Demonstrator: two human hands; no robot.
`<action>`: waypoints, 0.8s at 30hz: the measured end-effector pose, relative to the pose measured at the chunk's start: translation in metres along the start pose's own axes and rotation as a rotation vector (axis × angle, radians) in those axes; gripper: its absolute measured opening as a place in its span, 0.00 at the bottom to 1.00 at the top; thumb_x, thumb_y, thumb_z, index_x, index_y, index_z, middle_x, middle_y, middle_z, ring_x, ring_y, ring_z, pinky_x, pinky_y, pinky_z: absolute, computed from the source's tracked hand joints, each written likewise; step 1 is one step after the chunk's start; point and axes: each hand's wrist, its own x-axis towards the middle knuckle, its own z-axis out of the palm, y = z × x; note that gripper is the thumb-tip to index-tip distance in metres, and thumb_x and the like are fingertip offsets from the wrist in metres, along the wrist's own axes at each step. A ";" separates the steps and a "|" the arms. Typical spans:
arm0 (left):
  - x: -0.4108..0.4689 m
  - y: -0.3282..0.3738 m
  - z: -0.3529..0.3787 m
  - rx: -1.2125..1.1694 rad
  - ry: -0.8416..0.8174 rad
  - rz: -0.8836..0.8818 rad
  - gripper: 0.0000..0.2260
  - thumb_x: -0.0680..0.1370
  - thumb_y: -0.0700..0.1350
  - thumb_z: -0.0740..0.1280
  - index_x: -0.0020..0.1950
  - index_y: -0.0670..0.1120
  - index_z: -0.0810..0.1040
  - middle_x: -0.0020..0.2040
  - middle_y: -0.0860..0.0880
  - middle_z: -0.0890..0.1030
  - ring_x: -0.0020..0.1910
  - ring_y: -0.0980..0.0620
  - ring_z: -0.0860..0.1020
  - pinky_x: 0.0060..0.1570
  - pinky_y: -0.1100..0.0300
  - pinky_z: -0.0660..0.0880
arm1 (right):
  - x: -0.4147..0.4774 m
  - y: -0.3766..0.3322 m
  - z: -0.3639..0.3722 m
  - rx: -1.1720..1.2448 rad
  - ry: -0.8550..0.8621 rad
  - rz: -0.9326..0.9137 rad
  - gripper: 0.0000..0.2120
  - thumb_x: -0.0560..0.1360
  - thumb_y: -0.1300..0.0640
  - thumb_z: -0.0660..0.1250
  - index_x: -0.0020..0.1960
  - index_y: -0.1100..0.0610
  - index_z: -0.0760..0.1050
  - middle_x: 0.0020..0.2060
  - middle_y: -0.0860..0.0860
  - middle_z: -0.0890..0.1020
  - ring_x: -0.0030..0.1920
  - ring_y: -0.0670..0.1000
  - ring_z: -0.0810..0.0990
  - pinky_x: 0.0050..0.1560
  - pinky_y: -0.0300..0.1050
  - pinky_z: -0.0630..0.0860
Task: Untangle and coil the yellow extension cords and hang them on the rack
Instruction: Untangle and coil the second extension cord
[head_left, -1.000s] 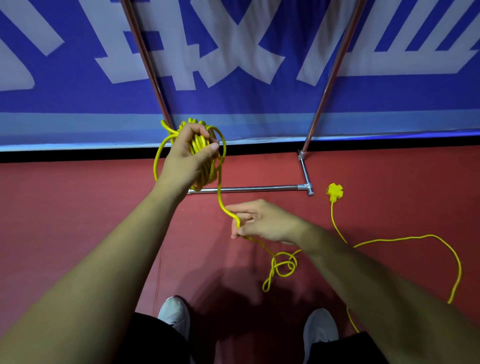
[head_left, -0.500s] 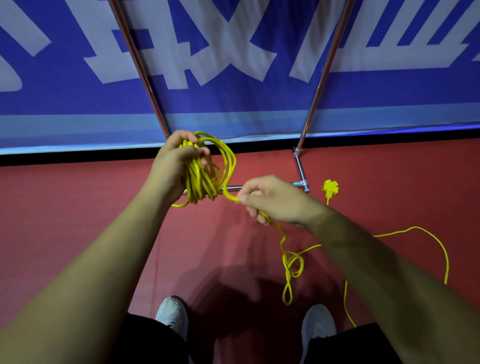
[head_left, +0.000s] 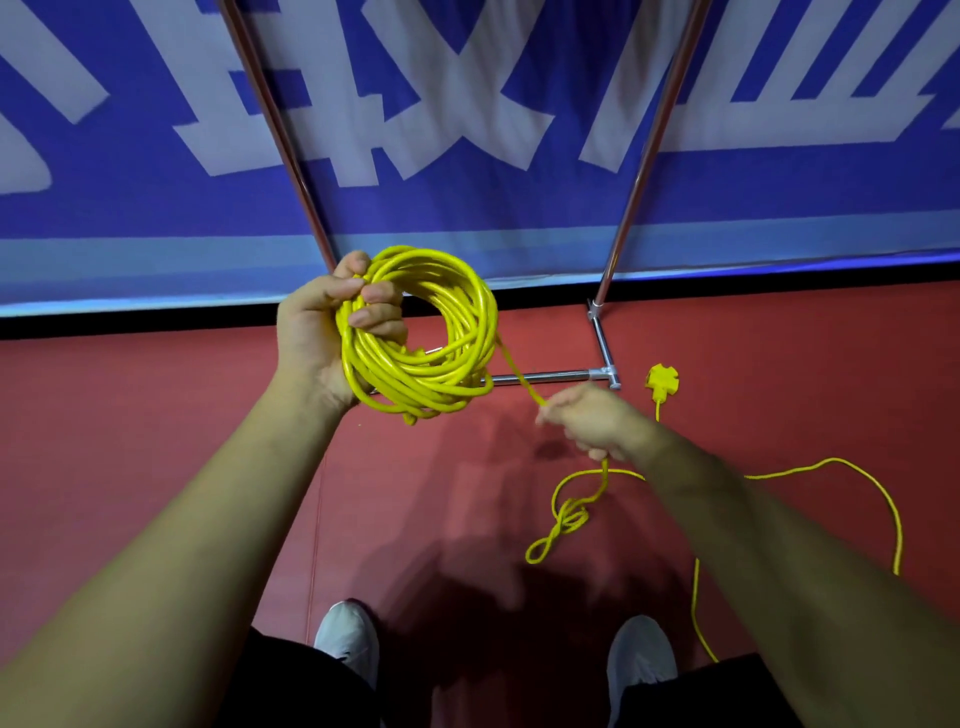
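Coil (head_left: 415, 358) gripped by left hand (head_left: 311, 332), fingers (head_left: 376, 314) clamped; strand (head_left: 511, 361) pinched by right hand (head_left: 597, 423); trailing knot (head_left: 570, 517) may be pulled tight.

Coil (head_left: 422, 338): was in L hand (head_left: 317, 332), before rack (head_left: 561, 375).
R hand (head_left: 592, 423): held strand (head_left: 519, 375) rt of coil.
Socket (head_left: 661, 382): lay on floor (head_left: 156, 441), rt of rack.
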 end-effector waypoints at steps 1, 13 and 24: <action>0.000 -0.001 -0.001 -0.003 0.013 0.024 0.09 0.69 0.34 0.67 0.44 0.46 0.74 0.35 0.47 0.72 0.26 0.54 0.73 0.32 0.62 0.71 | -0.002 0.000 0.007 -0.036 -0.075 0.011 0.11 0.79 0.57 0.62 0.41 0.53 0.80 0.26 0.51 0.64 0.20 0.46 0.60 0.22 0.33 0.57; 0.008 -0.017 0.004 0.494 0.319 0.348 0.10 0.78 0.31 0.60 0.47 0.46 0.68 0.38 0.43 0.74 0.35 0.48 0.74 0.40 0.55 0.77 | -0.048 -0.048 0.042 0.060 -0.383 -0.206 0.10 0.81 0.57 0.61 0.59 0.56 0.78 0.26 0.48 0.63 0.24 0.47 0.59 0.25 0.36 0.58; 0.005 -0.039 0.012 1.287 0.233 0.180 0.08 0.80 0.33 0.65 0.52 0.44 0.69 0.36 0.42 0.76 0.35 0.45 0.77 0.36 0.49 0.77 | -0.063 -0.059 0.012 0.221 -0.523 -0.261 0.13 0.78 0.68 0.62 0.61 0.60 0.72 0.37 0.62 0.77 0.36 0.60 0.80 0.35 0.41 0.73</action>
